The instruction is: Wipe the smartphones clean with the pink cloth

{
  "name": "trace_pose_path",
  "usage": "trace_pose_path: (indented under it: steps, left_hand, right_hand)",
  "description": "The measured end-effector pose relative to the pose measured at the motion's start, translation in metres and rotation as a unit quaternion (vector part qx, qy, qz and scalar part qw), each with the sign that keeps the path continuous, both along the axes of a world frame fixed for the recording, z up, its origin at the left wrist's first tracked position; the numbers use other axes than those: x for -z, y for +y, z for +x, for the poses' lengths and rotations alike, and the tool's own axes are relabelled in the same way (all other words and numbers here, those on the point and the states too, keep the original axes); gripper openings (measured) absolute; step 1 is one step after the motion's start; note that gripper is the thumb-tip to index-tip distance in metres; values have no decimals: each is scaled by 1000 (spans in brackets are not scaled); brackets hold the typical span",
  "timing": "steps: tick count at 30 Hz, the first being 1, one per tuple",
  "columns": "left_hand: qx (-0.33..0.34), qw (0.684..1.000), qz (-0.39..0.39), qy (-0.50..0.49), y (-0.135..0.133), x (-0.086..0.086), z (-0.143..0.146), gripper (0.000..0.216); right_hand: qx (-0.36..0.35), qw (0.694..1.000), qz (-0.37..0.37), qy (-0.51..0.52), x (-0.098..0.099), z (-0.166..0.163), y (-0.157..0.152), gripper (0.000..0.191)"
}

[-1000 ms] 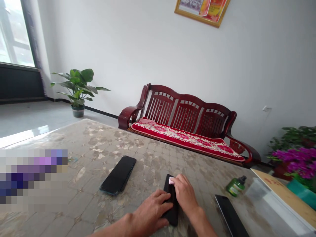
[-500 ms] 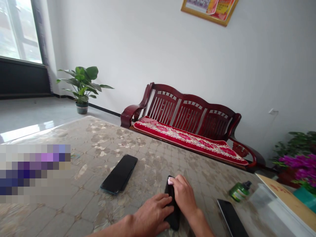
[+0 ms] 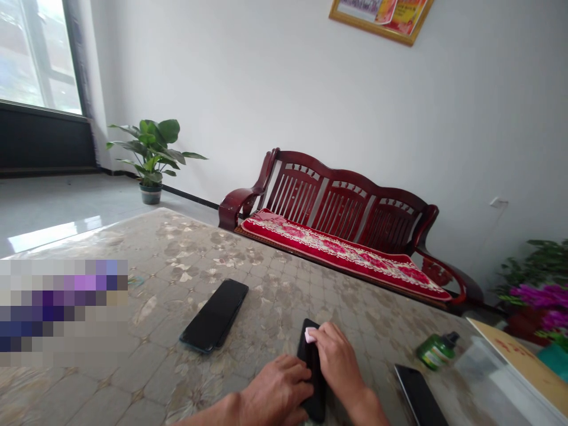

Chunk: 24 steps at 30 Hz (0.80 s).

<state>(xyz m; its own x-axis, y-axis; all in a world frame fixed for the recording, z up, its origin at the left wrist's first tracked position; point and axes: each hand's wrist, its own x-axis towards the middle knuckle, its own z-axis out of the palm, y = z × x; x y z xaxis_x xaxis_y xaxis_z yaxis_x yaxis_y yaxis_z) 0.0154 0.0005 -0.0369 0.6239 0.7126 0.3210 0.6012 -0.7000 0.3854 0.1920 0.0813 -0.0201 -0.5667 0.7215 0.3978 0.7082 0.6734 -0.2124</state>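
A black smartphone (image 3: pixel 314 370) lies on the patterned table cover in front of me. My left hand (image 3: pixel 279 387) presses its fingers over the phone's left edge and holds it against the table. Between the fingertips of my right hand (image 3: pixel 338 361) is a small pale pink pad (image 3: pixel 310 335), touching the screen near the phone's far end. What the pad is made of cannot be made out. A second smartphone (image 3: pixel 215 316) with a dark screen rests to the left, apart from my hands. To the right lies a third phone (image 3: pixel 419 393), cut off by the lower edge of the view.
A green pump bottle (image 3: pixel 437 350) stands at the right, beside a clear plastic box (image 3: pixel 492 378) with a tan board on it. A pixelated patch covers the left side of the table (image 3: pixel 155 260). Beyond is a wooden bench (image 3: pixel 341 201) with a red cushion.
My right hand and the pink pad have slid slightly toward me along the phone's screen. My left hand stays on the phone. The view has shifted a little.
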Motion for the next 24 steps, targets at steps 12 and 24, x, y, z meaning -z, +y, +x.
trace_pose_path:
  steps: [12,24]
  left_hand:
    - [-14,1000,-2,6,0,0,2,10]
    - [-7,1000,-24,-14,-2,-4,-1,13]
  right_hand:
    - [-58,998,-27,1,2,4,-14,28]
    - [14,999,-37,12,-1,14,2,35]
